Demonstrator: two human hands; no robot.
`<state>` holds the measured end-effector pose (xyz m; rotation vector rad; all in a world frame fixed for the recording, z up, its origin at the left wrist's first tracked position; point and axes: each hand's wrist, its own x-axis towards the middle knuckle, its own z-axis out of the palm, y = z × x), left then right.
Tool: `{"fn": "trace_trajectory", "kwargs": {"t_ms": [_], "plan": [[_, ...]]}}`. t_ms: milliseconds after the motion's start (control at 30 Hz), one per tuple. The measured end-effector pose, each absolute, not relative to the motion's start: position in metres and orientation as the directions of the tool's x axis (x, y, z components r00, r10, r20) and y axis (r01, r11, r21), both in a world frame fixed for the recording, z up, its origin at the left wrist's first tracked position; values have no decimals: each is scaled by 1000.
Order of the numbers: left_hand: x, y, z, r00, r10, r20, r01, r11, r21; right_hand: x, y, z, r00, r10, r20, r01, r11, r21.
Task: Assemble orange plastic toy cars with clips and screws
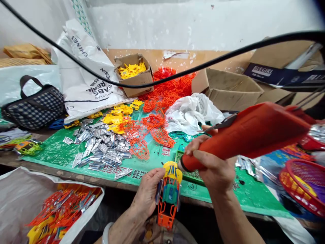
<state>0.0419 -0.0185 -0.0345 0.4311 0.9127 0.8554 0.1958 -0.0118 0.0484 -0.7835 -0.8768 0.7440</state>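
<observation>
My left hand (146, 191) pinches the side of a toy car body (169, 196) held over the table's front edge. The body has a yellow nose, a green-teal middle and an orange lattice frame. My right hand (215, 166) is wrapped around a thick red power screwdriver (243, 135), which slants down to the left. Its dark tip end meets or nearly meets the yellow nose; the exact contact is hidden. Behind the tip is a green basket (194, 177), partly covered by my right hand and the screwdriver.
Silver plates (101, 145), yellow parts (115, 118) and orange lattice frames (154, 127) lie across the green sheet (58, 145). A white sack (96, 193) holds car bodies at lower left. Cardboard boxes (233, 88) line the wall. A black cable (177, 74) crosses above. Red baskets (302, 200) stand right.
</observation>
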Motion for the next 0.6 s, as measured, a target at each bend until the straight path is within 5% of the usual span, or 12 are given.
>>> {"fn": "trace_trajectory", "kwargs": {"t_ms": [300,600], "plan": [[38,-19,-32,327,807,-492,-474,590,653,259,6,31,665,658,353,50,432,-900],[22,-10,-33,282,847,-451,-496,531,687,281,12,28,730,601,327,158,317,-935]]}}
